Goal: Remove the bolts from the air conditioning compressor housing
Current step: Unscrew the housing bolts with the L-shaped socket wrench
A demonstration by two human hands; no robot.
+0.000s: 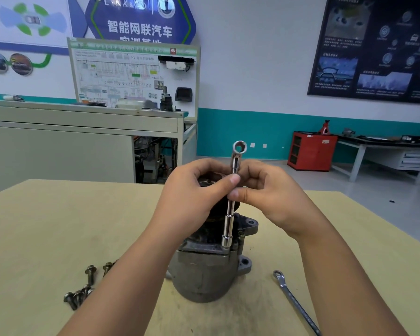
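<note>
Both hands meet on the wrench [228, 224]. My left hand [192, 190] curls round its shaft, thumb pressed to the steel. My right hand [272, 197] pinches it from the other side, thumb just under the left one. The wrench stands nearly upright, its lower socket set on the top edge of the compressor [204, 270], which stands on end directly below my hands on the table [34, 238]. Loose bolts [83, 292] lie beside my left forearm; a spanner [294, 304] lies by my right.
</note>
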